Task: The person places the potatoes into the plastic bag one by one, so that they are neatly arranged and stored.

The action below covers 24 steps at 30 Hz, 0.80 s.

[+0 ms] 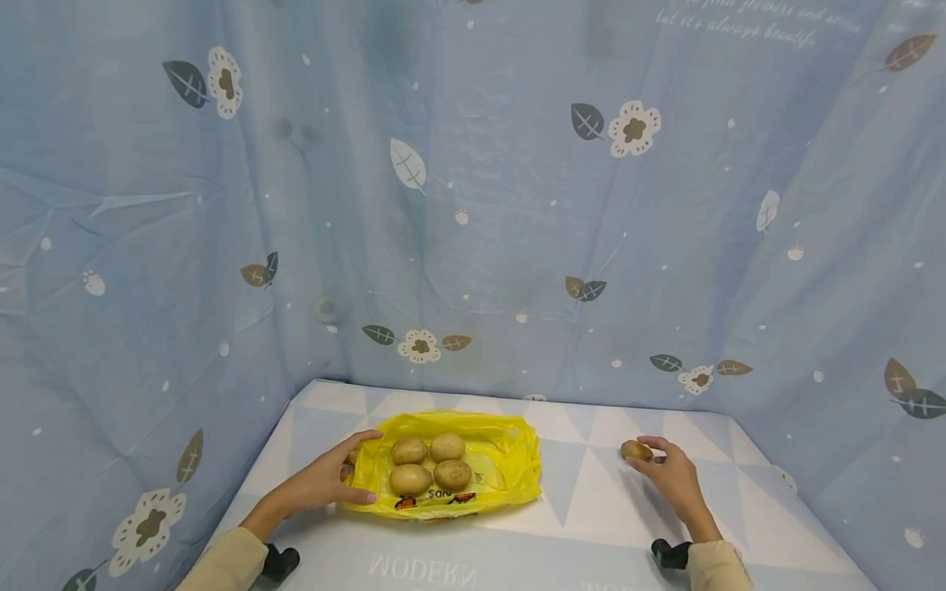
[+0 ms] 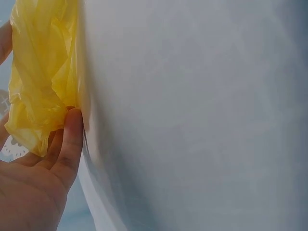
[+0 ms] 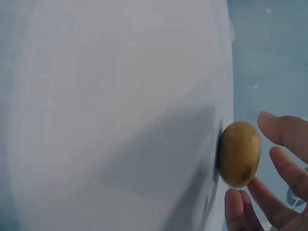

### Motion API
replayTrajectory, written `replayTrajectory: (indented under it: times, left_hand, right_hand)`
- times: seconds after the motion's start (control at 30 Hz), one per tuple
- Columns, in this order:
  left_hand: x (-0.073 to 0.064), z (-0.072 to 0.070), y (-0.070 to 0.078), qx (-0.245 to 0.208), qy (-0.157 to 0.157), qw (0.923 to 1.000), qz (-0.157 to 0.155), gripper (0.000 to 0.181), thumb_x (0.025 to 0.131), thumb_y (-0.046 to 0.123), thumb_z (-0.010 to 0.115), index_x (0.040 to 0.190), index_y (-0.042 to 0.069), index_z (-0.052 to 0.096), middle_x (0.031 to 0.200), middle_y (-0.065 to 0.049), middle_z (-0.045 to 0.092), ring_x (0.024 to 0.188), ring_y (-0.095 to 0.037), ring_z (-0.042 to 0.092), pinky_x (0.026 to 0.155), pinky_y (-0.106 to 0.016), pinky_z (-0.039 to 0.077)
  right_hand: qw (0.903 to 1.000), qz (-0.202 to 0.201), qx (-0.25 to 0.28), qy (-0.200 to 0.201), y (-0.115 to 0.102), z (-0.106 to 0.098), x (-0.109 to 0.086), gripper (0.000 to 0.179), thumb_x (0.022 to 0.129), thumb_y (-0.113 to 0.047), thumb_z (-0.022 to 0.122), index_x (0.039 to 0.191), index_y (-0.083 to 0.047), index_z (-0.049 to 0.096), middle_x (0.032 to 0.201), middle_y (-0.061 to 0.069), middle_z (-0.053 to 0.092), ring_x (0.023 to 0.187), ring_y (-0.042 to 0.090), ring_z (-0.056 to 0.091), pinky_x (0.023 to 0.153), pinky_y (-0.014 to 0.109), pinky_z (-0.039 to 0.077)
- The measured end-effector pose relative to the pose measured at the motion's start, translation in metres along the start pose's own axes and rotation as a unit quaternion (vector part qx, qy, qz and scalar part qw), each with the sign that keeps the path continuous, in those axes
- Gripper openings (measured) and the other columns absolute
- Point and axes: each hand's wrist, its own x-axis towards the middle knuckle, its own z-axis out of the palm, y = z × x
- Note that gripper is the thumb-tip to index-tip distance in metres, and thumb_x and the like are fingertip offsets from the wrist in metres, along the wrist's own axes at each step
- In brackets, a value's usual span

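An open yellow plastic bag (image 1: 510, 464) lies on the table with several potatoes (image 1: 410, 480) in it. At its left end my left hand (image 1: 336, 476) holds the plastic, thumb on the near side and fingers on the far side. The left wrist view shows the bunched bag (image 2: 43, 72) between the fingers of that hand (image 2: 33, 187). Far to the right, a single potato (image 1: 634, 450) sits low at the table surface. My right hand (image 1: 672, 476) spreads around it. In the right wrist view, the upper fingertip stands slightly apart from the potato (image 3: 239, 154), with lower fingers right at its side.
The pale table (image 1: 576, 525) has a triangle pattern and printed lettering along its near side. Blue flowered curtains (image 1: 502, 205) enclose its back and both sides. Black wrist devices (image 1: 281, 564) are worn at both sleeves (image 1: 225, 562).
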Motion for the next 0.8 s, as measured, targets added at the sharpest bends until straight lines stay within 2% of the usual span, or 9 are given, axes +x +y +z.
replayTrajectory:
  times: [0.27,0.57,0.8]
  left_hand:
    - [0.003,-0.001,-0.003,0.026,0.007,0.9996,-0.012,0.097,0.084,0.024,0.088,0.161,0.017,0.029,0.141,-0.024,0.049,0.114,-0.035,0.062,0.092,-0.045,0.055]
    - [0.003,-0.001,-0.001,0.032,0.014,0.9992,-0.02,0.097,0.083,0.025,0.089,0.161,0.019,0.03,0.145,-0.022,0.048,0.113,-0.033,0.062,0.092,-0.047,0.054]
    - [0.002,0.0,0.0,0.033,0.014,0.9991,-0.021,0.098,0.083,0.024,0.089,0.161,0.018,0.03,0.142,-0.022,0.05,0.111,-0.031,0.063,0.091,-0.045,0.055]
  right_hand:
    - [0.9996,0.021,0.001,-0.017,0.01,0.0,0.008,0.067,0.095,-0.031,0.076,0.148,0.001,0.05,0.153,0.032,0.041,0.129,0.052,0.048,0.1,0.063,0.044]
    - [0.9995,0.016,0.023,-0.014,0.008,0.005,0.014,0.06,0.092,-0.026,0.079,0.14,0.002,0.057,0.142,0.029,0.053,0.115,0.04,0.055,0.092,0.047,0.047]
    - [0.9991,0.025,0.034,-0.006,0.005,0.007,0.012,0.055,0.09,-0.023,0.081,0.133,0.004,0.06,0.134,0.031,0.057,0.116,0.043,0.055,0.094,0.053,0.047]
